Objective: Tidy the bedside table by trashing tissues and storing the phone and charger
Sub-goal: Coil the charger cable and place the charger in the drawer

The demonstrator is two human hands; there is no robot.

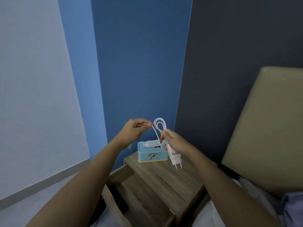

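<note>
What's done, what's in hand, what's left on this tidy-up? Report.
Done, apparently: no loose tissues or phone show on the table; only the tissue box stands there. Where they went is not visible.

In hand: the right hand holds the charger with cable loops, prongs down; the left hand pinches the cable's free end, coiling it.

Left: finish coiling and store the charger, perhaps in the open drawer below.

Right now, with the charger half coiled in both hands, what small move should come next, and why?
Probably wind another loop: the left hand pinches a loose run of white cable, while the right hand holds the loops and plug adapter above the bedside table.
</note>
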